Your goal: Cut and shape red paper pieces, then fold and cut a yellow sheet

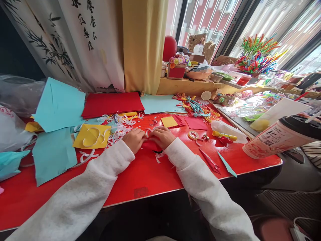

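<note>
Red table (142, 175) strewn with paper scraps (121, 124); red paper (151, 146) gripped by left hand (134, 139) and right hand (163, 136), fingers curled closed; yellow paper (89, 136) laid near left hand.

At ten o'clock hangs a white curtain (80, 53) painted with bamboo and characters; near half past eleven, a yellow curtain (142, 47). A red flower box (176, 71) sits at one, colourful fuzzy stems (258, 57) at two, a black-lidded cup (276, 137) at three, a white plastic bag (12, 134) at nine.
</note>
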The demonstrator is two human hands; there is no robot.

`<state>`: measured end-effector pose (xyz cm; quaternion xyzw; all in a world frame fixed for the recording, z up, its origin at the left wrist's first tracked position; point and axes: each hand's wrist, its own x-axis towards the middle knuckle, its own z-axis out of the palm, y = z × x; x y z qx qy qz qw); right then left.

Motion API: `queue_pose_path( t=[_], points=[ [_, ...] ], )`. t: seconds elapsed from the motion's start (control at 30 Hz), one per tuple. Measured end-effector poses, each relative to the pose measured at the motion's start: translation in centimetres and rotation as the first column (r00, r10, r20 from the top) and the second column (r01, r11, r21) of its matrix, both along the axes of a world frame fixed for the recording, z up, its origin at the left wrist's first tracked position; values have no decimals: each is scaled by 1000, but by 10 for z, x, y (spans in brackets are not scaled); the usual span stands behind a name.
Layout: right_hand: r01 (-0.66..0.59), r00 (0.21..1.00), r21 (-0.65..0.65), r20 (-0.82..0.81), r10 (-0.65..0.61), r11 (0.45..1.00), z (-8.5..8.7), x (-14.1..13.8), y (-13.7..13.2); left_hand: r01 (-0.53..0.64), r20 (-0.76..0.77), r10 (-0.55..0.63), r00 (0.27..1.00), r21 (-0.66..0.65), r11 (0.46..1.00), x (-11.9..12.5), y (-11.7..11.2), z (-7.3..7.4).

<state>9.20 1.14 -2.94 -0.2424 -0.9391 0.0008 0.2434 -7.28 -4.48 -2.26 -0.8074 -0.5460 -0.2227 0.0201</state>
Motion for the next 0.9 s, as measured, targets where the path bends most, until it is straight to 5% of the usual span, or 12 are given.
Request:
queue_pose_path(
  t=[0.9],
  points=[
    [4,1000,18,11,-4,1000,1,-2,-4,-21,-100,23,995,23,1000,0,0,1]
  ],
)
